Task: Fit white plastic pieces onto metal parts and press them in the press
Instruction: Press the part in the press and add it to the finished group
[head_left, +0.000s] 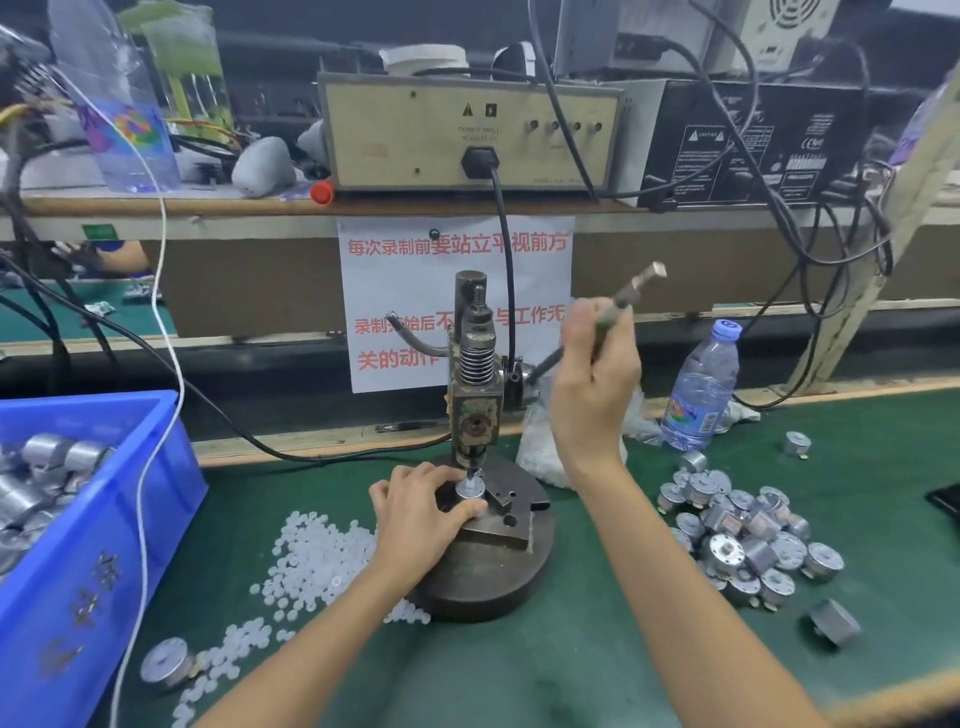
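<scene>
Many white pieces (311, 561) by press (475, 410); L hand (415, 512) pinches part (470, 488), R hand (592, 395) grips lever (639, 286).

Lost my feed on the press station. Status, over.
Right hand grips the press lever, lever up. Left hand holds the metal part under the ram. Fingers beside the ram tip.

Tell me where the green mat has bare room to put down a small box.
Bare: the green mat between the two forearms, in front of the press base; also right of the metal parts. Crowded: white plastic pieces left of the base, metal parts right of it.
</scene>
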